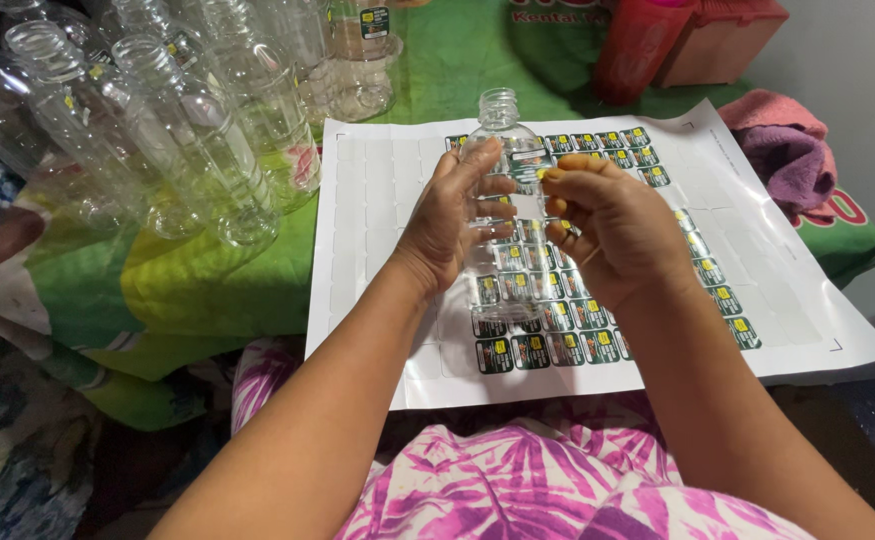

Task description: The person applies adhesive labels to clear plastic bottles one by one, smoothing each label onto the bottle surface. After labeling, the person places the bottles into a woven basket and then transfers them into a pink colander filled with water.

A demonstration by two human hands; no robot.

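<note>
A green cloth (207, 290) covers the surface, a white sticker sheet (757, 290) on it. Above the sheet, the left hand (447, 215) clasps a clear bottle (502, 130); the right hand (612, 225) pinches something too small to identify, beside empty bottles (187, 130) cut off top-left

So I've got a clear empty bottle (498, 215) upright over the sticker sheet (377, 200). My left hand (452, 215) wraps its left side, and my right hand (607, 225) is at its right side, fingertips (557, 180) pinched up against the plastic, maybe on a small sticker, hard to tell. Far left there's a bunch of empty bottles (187, 130) on the green cloth (207, 280). Far right sit a pink towel (787, 140) and a red container (642, 45).
</note>
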